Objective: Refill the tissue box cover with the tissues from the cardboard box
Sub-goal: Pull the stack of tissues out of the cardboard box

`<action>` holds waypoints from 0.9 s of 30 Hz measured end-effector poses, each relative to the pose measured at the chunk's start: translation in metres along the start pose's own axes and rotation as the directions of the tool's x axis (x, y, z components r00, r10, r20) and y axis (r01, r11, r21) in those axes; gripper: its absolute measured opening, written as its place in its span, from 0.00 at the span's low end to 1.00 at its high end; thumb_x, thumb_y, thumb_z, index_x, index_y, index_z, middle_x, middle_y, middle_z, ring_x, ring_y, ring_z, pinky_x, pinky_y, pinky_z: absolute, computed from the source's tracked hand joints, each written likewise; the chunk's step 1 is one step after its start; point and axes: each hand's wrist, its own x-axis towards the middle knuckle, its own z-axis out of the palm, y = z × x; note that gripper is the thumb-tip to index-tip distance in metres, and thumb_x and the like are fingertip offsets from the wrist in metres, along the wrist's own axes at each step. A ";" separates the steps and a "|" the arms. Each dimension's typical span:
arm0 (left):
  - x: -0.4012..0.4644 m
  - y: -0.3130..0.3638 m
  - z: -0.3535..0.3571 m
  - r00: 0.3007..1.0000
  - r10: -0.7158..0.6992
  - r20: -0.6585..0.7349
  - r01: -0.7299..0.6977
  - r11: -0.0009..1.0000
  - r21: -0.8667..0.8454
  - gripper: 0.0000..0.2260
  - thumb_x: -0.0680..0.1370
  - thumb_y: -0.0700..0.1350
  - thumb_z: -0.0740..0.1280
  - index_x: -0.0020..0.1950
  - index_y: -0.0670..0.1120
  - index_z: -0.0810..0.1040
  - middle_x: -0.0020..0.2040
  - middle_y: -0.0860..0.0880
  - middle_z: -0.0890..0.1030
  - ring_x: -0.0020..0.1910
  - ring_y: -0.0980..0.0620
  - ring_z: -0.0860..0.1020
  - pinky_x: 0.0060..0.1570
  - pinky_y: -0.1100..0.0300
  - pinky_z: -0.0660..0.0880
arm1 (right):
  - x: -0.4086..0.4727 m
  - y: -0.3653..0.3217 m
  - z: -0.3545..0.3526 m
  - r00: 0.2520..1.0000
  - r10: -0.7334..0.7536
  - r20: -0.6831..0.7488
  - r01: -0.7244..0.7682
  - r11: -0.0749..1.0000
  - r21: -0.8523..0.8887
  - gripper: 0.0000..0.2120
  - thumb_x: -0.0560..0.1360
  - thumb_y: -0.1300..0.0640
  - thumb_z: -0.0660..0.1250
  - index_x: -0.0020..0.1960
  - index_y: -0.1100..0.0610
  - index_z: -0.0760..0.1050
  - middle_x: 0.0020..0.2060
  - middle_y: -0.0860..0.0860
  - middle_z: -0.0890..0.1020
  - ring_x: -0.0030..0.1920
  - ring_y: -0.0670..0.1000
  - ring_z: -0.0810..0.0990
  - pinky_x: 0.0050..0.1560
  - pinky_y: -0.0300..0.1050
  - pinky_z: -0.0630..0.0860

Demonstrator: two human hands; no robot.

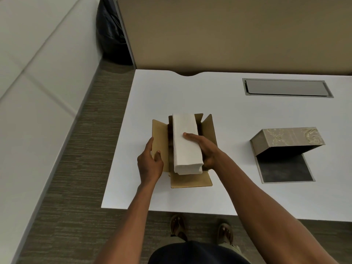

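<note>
White tissues point(185, 141) hide the cardboard box point(160, 134) interior.

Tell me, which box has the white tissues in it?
The plain brown cardboard box between both hands holds the tissue stack. The patterned tissue box cover lies open and empty, farther right.
</note>
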 end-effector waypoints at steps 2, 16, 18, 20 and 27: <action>-0.001 0.002 -0.001 1.000 -0.013 0.016 0.013 1.000 0.000 0.27 0.80 0.42 0.69 0.78 0.49 0.68 0.73 0.45 0.76 0.71 0.42 0.75 0.67 0.48 0.75 | -0.009 0.002 0.000 0.999 -0.005 0.044 0.003 0.998 0.056 0.34 0.72 0.46 0.78 0.72 0.56 0.72 0.67 0.62 0.81 0.64 0.62 0.82 0.67 0.62 0.77; -0.028 0.086 -0.046 0.975 0.009 0.223 0.066 0.943 -0.327 0.28 0.77 0.68 0.59 0.75 0.60 0.69 0.74 0.58 0.72 0.68 0.58 0.71 0.64 0.55 0.72 | -0.067 0.015 0.003 0.969 -0.236 0.075 0.210 0.945 0.251 0.30 0.68 0.46 0.77 0.67 0.53 0.76 0.55 0.57 0.86 0.54 0.58 0.86 0.57 0.57 0.82; -0.035 0.104 -0.047 0.869 0.013 0.494 0.206 0.899 -0.386 0.34 0.72 0.72 0.61 0.76 0.63 0.65 0.71 0.58 0.74 0.66 0.55 0.75 0.64 0.52 0.76 | -0.074 0.017 0.003 0.952 -0.305 0.035 0.288 0.926 0.245 0.31 0.69 0.46 0.77 0.69 0.53 0.75 0.58 0.58 0.86 0.57 0.60 0.85 0.59 0.59 0.82; -0.041 0.117 -0.042 0.779 0.054 0.625 0.246 0.889 -0.385 0.38 0.68 0.73 0.66 0.76 0.63 0.64 0.67 0.56 0.77 0.62 0.52 0.80 0.58 0.51 0.82 | -0.080 0.019 0.001 0.929 -0.369 -0.013 0.363 0.906 0.217 0.33 0.69 0.45 0.78 0.71 0.53 0.74 0.62 0.59 0.84 0.62 0.63 0.83 0.64 0.65 0.79; -0.054 0.134 -0.009 0.688 0.147 0.711 0.160 0.925 -0.345 0.38 0.66 0.65 0.77 0.74 0.63 0.68 0.66 0.54 0.79 0.62 0.51 0.80 0.57 0.48 0.83 | -0.103 0.030 -0.030 0.879 -0.419 -0.228 0.462 0.867 0.187 0.44 0.58 0.37 0.83 0.69 0.52 0.74 0.61 0.58 0.83 0.62 0.62 0.83 0.62 0.66 0.80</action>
